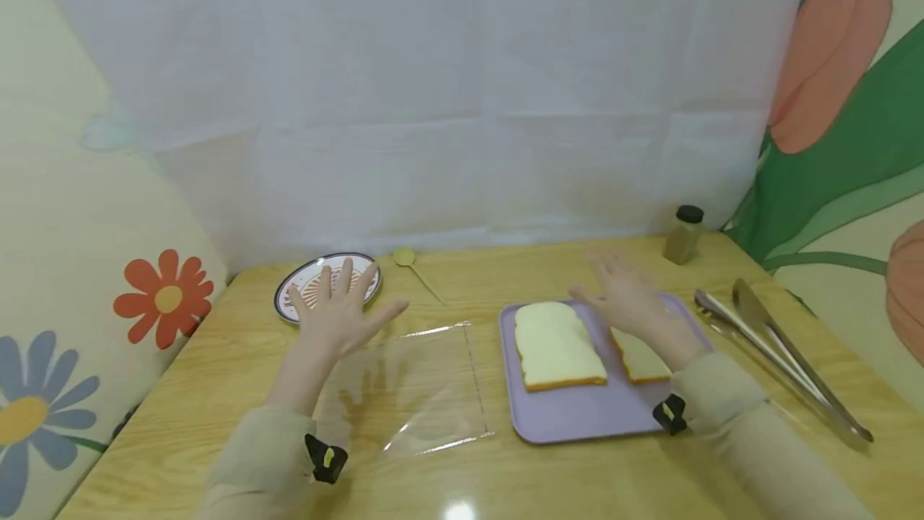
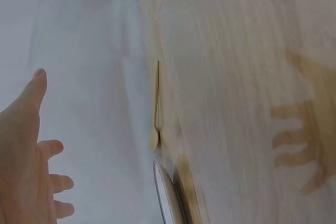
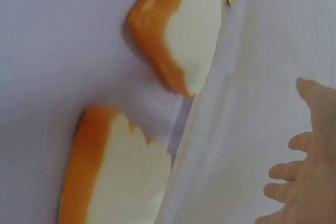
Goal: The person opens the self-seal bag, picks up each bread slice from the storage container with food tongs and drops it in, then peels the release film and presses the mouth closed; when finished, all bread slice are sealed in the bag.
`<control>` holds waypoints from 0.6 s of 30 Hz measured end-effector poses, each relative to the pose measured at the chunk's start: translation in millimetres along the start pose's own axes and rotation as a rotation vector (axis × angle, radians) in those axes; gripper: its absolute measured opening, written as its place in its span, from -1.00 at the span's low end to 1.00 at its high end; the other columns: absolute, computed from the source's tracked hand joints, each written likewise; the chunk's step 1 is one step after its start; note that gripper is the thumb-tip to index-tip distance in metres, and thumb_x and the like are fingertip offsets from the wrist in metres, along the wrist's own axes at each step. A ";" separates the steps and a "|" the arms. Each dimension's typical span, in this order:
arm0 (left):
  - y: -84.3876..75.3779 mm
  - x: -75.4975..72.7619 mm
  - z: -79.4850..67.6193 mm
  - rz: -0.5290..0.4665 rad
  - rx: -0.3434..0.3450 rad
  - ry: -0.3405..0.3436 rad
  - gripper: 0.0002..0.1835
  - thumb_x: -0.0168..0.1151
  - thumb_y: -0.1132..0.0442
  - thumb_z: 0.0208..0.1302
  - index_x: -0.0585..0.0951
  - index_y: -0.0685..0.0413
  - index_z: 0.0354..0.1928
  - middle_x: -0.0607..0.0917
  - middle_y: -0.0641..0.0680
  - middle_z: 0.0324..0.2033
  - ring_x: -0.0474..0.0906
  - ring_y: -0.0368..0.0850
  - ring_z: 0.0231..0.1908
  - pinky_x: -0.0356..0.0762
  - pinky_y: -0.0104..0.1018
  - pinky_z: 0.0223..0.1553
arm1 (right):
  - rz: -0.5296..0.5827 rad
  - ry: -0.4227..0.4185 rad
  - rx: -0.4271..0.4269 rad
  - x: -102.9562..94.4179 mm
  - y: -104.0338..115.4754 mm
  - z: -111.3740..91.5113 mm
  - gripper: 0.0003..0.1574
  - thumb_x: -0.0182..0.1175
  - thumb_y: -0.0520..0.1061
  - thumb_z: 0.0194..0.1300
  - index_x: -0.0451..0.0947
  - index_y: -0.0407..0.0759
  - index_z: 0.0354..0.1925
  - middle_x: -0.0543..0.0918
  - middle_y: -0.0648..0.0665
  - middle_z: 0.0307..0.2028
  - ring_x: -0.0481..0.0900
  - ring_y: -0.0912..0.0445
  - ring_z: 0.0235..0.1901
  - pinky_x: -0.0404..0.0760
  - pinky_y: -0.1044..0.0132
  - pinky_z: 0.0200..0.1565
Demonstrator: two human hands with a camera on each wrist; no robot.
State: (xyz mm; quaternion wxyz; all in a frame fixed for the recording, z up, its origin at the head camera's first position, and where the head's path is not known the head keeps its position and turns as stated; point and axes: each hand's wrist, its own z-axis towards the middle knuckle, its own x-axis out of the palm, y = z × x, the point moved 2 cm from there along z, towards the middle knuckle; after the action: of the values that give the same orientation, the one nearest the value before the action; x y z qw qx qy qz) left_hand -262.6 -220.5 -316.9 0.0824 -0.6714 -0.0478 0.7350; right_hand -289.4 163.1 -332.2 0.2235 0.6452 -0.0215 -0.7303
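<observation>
My left hand (image 1: 335, 315) is raised with its fingers spread, holding nothing; its shadow falls on the table below. It overlaps a patterned plate (image 1: 286, 307) in the head view. Below and right of it lies a clear plastic sheet (image 1: 433, 392). My right hand (image 1: 631, 303), also spread and holding nothing, hovers over a purple tray (image 1: 563, 420). Two bread slices lie on that tray: the left bread slice (image 1: 556, 343) shows whole, while the right bread slice (image 1: 641, 359) is partly hidden by my hand and forearm. Both slices appear close up in the right wrist view.
A yellow spoon (image 1: 406, 257) lies at the back, right of the plate. Metal tongs (image 1: 780, 351) rest along the table's right side. Behind them stands a small jar with a black lid (image 1: 683, 235). A white cloth (image 1: 375, 103) hangs behind the table.
</observation>
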 end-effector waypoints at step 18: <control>-0.7 3.7 -34.5 -0.008 0.099 0.028 -0.08 -0.26 -0.50 0.21 0.03 -0.12 0.46 0.03 0.25 0.44 -0.25 0.34 0.43 -0.51 0.55 0.20 | 0.067 -0.016 -0.377 21.2 60.9 -11.4 -0.35 0.14 -0.14 0.30 0.27 -0.51 0.22 0.41 -0.47 0.19 0.36 -0.31 0.22 0.30 -0.14 0.29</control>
State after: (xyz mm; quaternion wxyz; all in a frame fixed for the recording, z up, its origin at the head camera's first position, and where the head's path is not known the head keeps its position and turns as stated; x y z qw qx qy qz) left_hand -228.6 -220.5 -323.6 0.1191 -0.6766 -0.0129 0.7266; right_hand -261.7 103.7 -334.4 0.3644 0.5850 0.0925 -0.7186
